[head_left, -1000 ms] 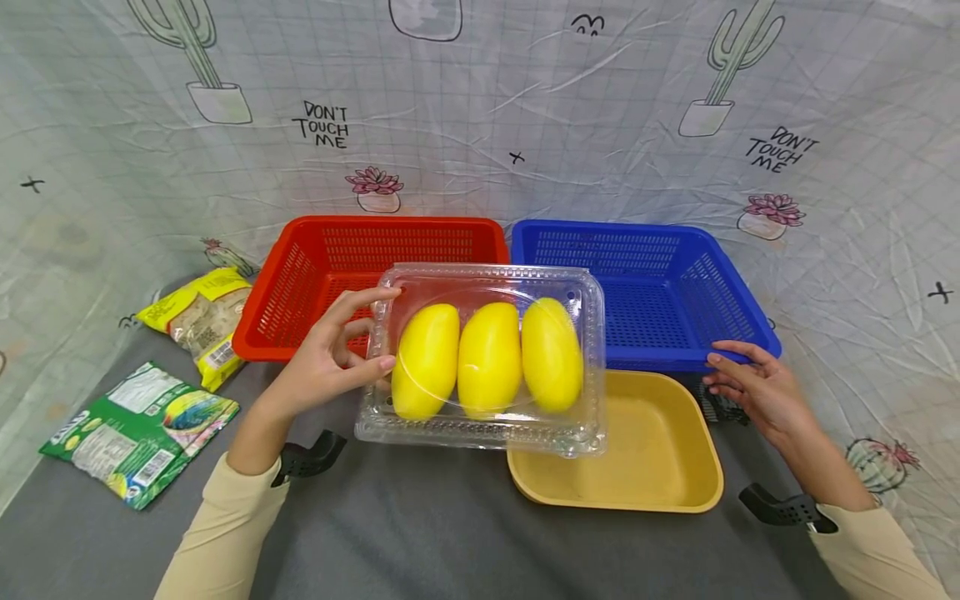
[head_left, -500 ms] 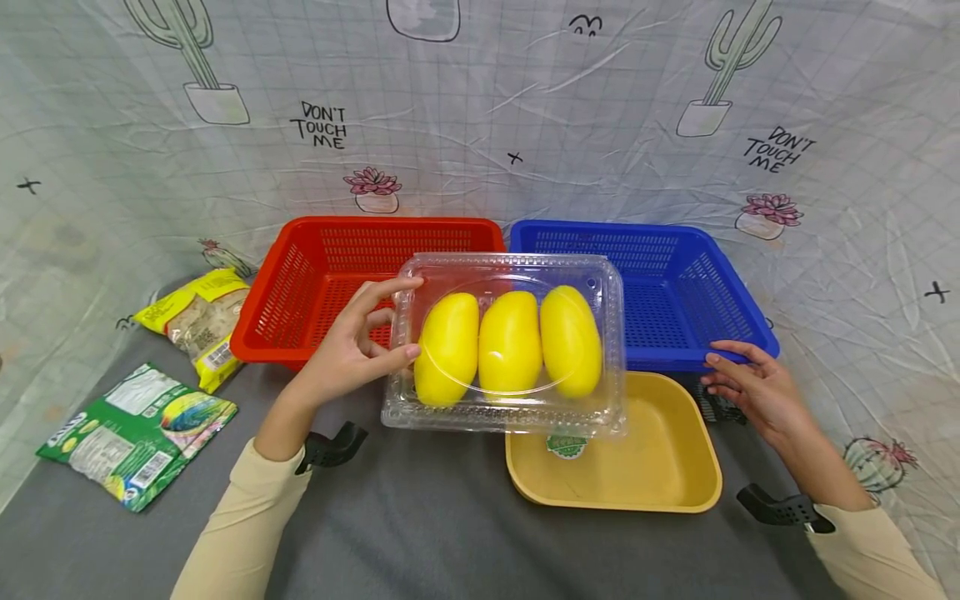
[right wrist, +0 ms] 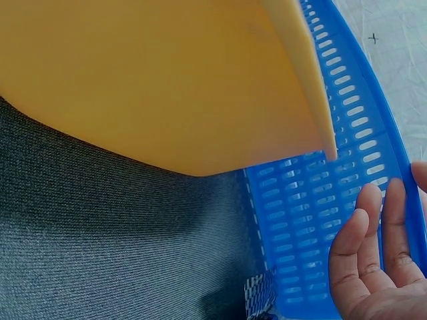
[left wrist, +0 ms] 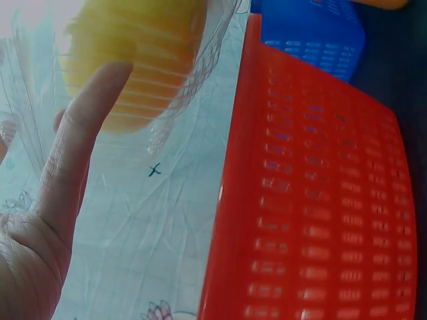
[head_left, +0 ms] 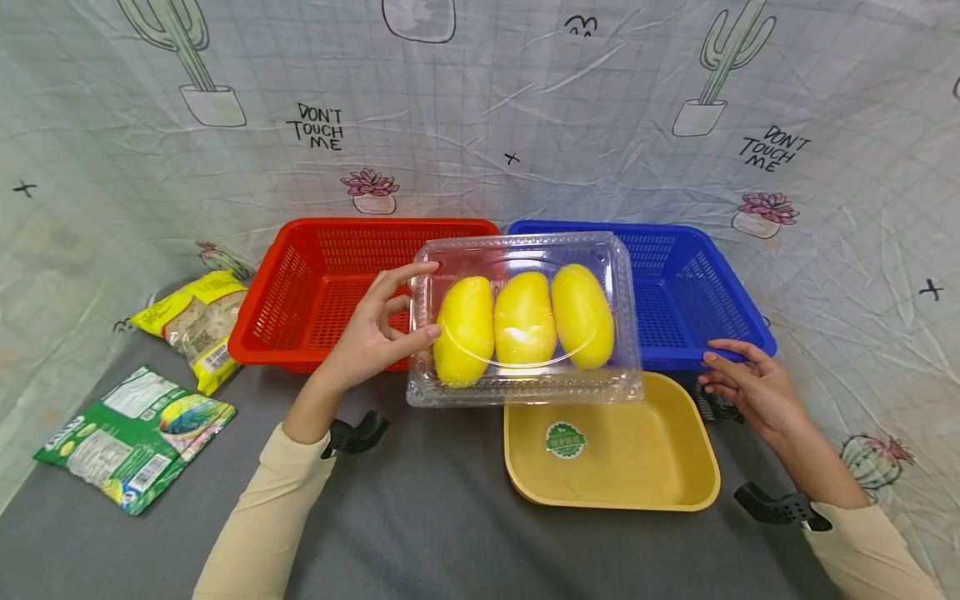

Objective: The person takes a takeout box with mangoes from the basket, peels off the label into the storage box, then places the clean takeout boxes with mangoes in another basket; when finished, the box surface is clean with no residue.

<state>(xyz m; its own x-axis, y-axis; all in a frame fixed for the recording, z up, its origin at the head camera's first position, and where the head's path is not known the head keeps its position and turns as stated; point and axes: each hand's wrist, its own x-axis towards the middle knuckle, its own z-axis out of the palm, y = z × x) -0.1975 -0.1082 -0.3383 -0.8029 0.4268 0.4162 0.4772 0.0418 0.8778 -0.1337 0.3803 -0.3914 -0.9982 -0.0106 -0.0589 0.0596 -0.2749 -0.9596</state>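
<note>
My left hand (head_left: 375, 325) grips the left edge of a clear plastic clamshell box (head_left: 525, 389), thumb in front and fingers behind. The box is raised and tilted towards me, with three yellow mangoes (head_left: 525, 321) inside. In the left wrist view a mango (left wrist: 133, 87) shows through the ribbed plastic beside a finger. My right hand (head_left: 757, 387) holds the front right rim of the blue basket (head_left: 675, 360). In the right wrist view its other fingers lie against the slotted basket wall (right wrist: 307, 227).
A red basket (head_left: 262, 304) stands left of the blue one, partly behind the box. In front is a yellow tray (head_left: 622, 458) with a green round sticker (head_left: 565, 440). A yellow packet (head_left: 202, 321) and a green packet (head_left: 135, 437) lie at left on grey cloth (head_left: 420, 517).
My left hand has carried the box of mangoes right and upward, away from me, uncovering the tray's green sticker. The right hand has stayed at the blue rim.
</note>
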